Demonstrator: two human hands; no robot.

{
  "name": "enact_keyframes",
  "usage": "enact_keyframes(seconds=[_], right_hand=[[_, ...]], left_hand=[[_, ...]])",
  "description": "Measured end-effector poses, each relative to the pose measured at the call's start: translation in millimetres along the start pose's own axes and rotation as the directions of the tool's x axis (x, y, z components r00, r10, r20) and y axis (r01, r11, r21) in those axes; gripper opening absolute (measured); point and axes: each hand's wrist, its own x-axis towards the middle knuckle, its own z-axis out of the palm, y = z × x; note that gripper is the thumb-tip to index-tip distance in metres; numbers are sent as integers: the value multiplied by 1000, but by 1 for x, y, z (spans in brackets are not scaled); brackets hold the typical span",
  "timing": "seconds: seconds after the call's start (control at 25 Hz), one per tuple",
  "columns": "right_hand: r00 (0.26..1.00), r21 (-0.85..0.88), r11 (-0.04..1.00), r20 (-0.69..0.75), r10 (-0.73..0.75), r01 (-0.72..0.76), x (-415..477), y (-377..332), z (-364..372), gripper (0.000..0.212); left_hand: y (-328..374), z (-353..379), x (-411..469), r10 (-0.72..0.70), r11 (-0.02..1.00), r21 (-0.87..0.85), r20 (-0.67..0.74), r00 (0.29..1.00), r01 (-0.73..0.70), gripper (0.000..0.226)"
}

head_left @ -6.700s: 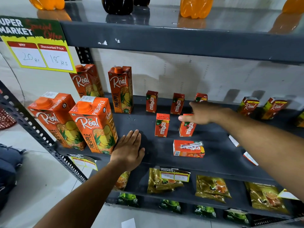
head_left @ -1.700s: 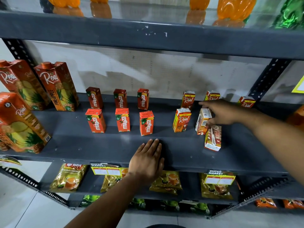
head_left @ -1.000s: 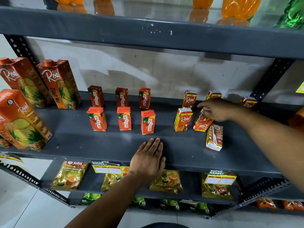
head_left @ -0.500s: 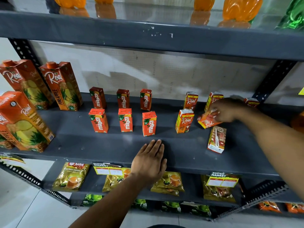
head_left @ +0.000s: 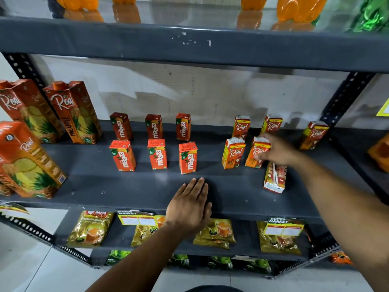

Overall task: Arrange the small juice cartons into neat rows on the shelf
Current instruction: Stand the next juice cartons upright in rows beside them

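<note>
On the grey shelf point(head_left: 126, 186), several small red Maaza cartons point(head_left: 160, 153) stand in two rows of three. To their right stand small Real cartons: one in front point(head_left: 232, 152), and three along the back point(head_left: 241, 126). My right hand point(head_left: 275, 150) grips another Real carton point(head_left: 255, 153), upright beside the front one. Just right of that, one Real carton point(head_left: 274, 179) lies flat with its straw side up. My left hand point(head_left: 191, 205) rests flat, palm down, on the shelf's front edge, holding nothing.
Tall Real pineapple cartons point(head_left: 73, 112) stand at the shelf's left end. An upper shelf point(head_left: 189, 43) carries orange bottles. Below are gold pouches point(head_left: 90, 228) and price tags point(head_left: 284, 226). A perforated upright post point(head_left: 345, 95) stands at the right.
My right hand has turned the tilted Real carton upright and set it beside the front Real carton. My left hand has stayed put.
</note>
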Motion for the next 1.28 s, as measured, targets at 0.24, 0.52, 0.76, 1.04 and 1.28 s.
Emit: enact_keyframes(seconds=[0.24,0.52,0.76,1.04,1.28], right_hand=[[985,-114,993,175,0,21,7,3,-23,93],[817,-43,832,171,551,-553,-29,38,-7,83],[949,-541,787,-78,305,-297,-39,34,-27,48],[994,-540,835,51,-93,106,-40,31,-73,36],[965,-732,637,245,-88,244,-38,23,-92,69]], left_hand=[[0,-1,-2,2,1000,2,-13,1000,-2,64],[0,2,-1,-3,1000,6,-10,1000,3,65],[-1,3,-1,1,1000,2,-10,1000,-1,66],[-1,4,-1,12,1000,-9,-30,999,-12,67],[-1,4,-1,10,1000,-22,-41,999,-10,64]])
